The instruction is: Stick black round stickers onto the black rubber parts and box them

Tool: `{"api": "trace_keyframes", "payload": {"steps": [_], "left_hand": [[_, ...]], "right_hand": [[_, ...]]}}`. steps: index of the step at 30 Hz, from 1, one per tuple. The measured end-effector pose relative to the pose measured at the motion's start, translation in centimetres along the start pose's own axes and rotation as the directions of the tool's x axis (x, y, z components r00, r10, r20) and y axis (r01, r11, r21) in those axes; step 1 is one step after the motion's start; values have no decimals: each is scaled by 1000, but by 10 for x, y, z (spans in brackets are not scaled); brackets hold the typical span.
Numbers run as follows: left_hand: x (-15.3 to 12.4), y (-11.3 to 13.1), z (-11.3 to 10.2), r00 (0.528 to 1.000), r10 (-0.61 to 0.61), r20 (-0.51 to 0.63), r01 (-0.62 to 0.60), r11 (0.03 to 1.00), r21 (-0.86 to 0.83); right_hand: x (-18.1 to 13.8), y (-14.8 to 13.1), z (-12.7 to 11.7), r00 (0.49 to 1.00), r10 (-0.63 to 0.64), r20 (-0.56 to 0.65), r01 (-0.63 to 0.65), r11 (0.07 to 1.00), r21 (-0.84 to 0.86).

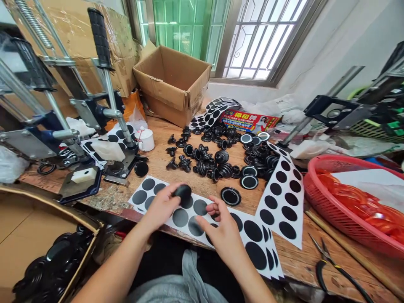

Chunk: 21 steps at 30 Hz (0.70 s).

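My left hand (161, 207) pinches a round black cap (183, 194) between thumb and fingers, over a white sheet of round black stickers (253, 231). Over the same sheet, to the right of the cap, my right hand (223, 229) is open, thumb and fingers apart and nothing visible in it. Several such sheets lie stacked along the front edge of the bench. Just beyond my right hand a black disc with a pale ring (230, 196) lies flat. Farther back is a heap of black ribbed plastic parts (221, 156).
Lever presses (109, 111) stand at left, another press (331, 107) at right. A second sticker sheet (285, 198), a red basket (341, 198) of orange pieces and pliers (330, 261) lie right. An open carton (186, 99) sits behind; a carton (78, 210) of black parts is lower left.
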<state>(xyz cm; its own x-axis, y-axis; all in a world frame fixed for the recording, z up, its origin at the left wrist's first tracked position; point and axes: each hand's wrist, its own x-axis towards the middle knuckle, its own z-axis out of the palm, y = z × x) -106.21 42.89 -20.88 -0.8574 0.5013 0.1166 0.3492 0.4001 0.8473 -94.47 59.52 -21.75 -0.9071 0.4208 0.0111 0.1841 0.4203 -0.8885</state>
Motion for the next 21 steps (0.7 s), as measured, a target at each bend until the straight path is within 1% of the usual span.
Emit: {"api": "trace_keyframes", "payload": {"steps": [2, 4, 6, 8, 10, 11, 13, 15, 16, 17, 19, 21], "left_hand": [[26, -17, -26, 992, 5, -125, 13, 990, 143], [53, -31, -51, 981, 4, -195, 50, 961, 272], [77, -43, -68, 976, -6, -217, 90, 921, 380], [94, -52, -77, 979, -26, -203, 120, 877, 464], [102, -57, -80, 983, -50, -179, 139, 838, 528], [104, -59, -81, 984, -59, -169, 145, 821, 553], [103, -59, -83, 985, -65, -163, 149, 796, 587], [99, -54, -84, 984, -44, -175, 142, 788, 599], [96, -49, -84, 983, -23, -183, 130, 792, 596], [93, -44, -82, 982, 3, -189, 110, 803, 586], [84, -30, -72, 982, 60, -179, 47, 838, 544], [70, -13, -50, 987, 104, -123, -35, 884, 465]], "right_hand": [[1, 8, -2, 1000, -5, -9, 5, 1000, -9], [1, 12, -5, 1000, -14, -16, 14, 1000, -15], [1, 12, -10, 999, -37, -21, 36, 999, -35], [1, 11, -16, 997, -72, -18, 71, 995, -64], [1, 11, -26, 994, -103, -34, 99, 990, -97], [2, 12, -33, 991, -114, -63, 106, 988, -116], [7, 18, -47, 977, -129, -171, 101, 981, -164], [16, 27, -59, 944, -141, -298, 75, 972, -223], [22, 32, -64, 932, -133, -337, 52, 970, -239], [30, 37, -68, 930, -109, -352, 24, 971, -238], [44, 45, -71, 947, -32, -320, -33, 980, -196], [56, 47, -69, 964, 33, -263, -69, 989, -128]]}}
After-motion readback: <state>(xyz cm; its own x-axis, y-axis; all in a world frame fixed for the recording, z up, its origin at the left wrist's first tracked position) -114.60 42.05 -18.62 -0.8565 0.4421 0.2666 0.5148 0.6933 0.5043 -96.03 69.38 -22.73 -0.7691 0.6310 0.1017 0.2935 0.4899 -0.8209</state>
